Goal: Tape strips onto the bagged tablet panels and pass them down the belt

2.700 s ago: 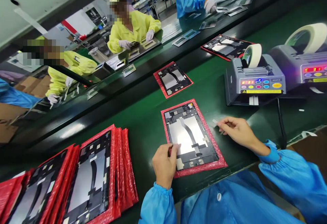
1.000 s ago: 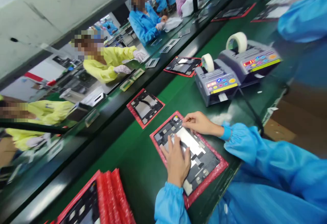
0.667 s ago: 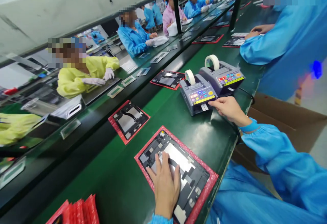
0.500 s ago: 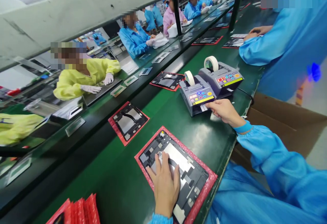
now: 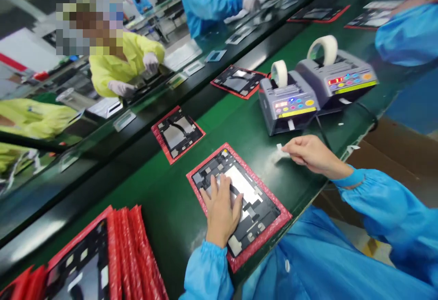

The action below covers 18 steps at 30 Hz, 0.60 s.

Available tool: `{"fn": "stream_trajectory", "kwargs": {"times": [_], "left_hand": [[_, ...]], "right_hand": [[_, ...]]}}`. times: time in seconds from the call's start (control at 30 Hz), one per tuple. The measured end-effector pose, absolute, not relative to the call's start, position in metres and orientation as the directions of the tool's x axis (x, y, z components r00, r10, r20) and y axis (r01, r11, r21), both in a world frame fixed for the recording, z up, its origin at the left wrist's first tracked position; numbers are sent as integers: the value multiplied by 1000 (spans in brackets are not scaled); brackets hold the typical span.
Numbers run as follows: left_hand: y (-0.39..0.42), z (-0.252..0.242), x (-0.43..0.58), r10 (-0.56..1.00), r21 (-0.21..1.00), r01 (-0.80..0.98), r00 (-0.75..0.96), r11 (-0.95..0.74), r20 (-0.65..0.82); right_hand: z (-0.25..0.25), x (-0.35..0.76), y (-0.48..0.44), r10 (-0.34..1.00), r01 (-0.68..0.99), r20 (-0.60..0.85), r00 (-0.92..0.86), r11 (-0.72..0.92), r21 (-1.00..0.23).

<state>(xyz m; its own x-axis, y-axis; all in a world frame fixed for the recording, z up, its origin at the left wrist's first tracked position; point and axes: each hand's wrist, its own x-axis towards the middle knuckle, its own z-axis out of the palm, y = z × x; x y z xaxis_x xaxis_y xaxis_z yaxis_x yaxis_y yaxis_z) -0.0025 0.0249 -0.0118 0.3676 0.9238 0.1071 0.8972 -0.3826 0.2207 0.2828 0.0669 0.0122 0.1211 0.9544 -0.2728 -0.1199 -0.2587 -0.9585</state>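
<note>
Red-wrapped panels (image 5: 128, 245) stand nearest at lower left, cut off by the view's edge. On the green table (image 5: 174, 199) beside them lies the dark tablet panel (image 5: 251, 195), partly hidden under the left hand (image 5: 221, 211), flat with spread fingers, while the right hand (image 5: 310, 154) pinches a pale strip (image 5: 279, 149). Beyond, two tape dispensers (image 5: 287, 101) overlap another panel's corner, and what a co-worker's gloved hands (image 5: 150, 63) touch is hard to distinguish.

Table (image 5: 167, 188), dark green. Near its front edge: flat rectangular panel (image 5: 251, 199), black with silver middle (image 5: 244, 181), on red bubble-wrap sheet (image 5: 262, 240). Short tape strip (image 5: 279, 150), white. Boxy plastic dispensers (image 5: 289, 95), grey, yellow band (image 5: 297, 112); ring-shaped tape rolls (image 5: 281, 73), cream. Cloth sleeves (image 5: 386, 199), blue.
</note>
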Motion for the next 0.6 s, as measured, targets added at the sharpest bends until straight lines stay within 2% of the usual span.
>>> {"fn": "stream_trajectory", "kwargs": {"times": [0.1, 0.2, 0.37, 0.6], "left_hand": [[27, -8, 10, 893, 246, 858, 423, -450, 155], [28, -14, 24, 871, 290, 822, 451, -490, 193], [26, -28, 30, 854, 302, 802, 452, -516, 259], [26, -29, 28, 853, 307, 799, 453, -517, 258]], "right_hand": [[-2, 249, 71, 933, 32, -359, -36, -358, -933], [-13, 218, 78, 912, 142, -388, -136, -370, -918], [-20, 203, 83, 899, 177, -358, -251, -321, -930], [-21, 205, 80, 889, 286, -335, -314, -248, -926]]}}
